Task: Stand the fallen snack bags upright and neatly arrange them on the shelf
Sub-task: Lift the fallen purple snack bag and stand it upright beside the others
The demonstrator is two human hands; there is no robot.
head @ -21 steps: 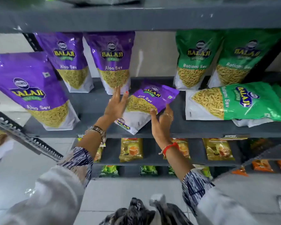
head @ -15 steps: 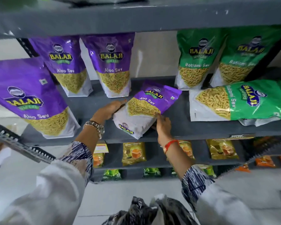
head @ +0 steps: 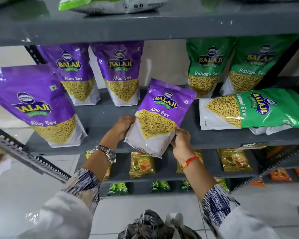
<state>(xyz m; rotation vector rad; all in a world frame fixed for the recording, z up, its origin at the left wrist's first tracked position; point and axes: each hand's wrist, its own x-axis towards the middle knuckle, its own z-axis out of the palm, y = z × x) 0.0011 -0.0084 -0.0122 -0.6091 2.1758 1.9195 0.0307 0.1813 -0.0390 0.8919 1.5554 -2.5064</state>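
Left hand (head: 123, 125) and right hand (head: 180, 141) both grip a tilted purple Aloo Sev bag (head: 158, 118) of yellow sev

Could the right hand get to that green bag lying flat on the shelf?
Probably yes. The fallen green bag lies just right of the right hand, on the same shelf, with nothing between them. But that hand is gripping the purple bag and must let go first.

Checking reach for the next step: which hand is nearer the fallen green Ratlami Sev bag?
Right. The right hand grips the purple Aloo Sev bag's lower right corner, just left of the fallen green Ratlami Sev bag. The left hand holds its far left edge.
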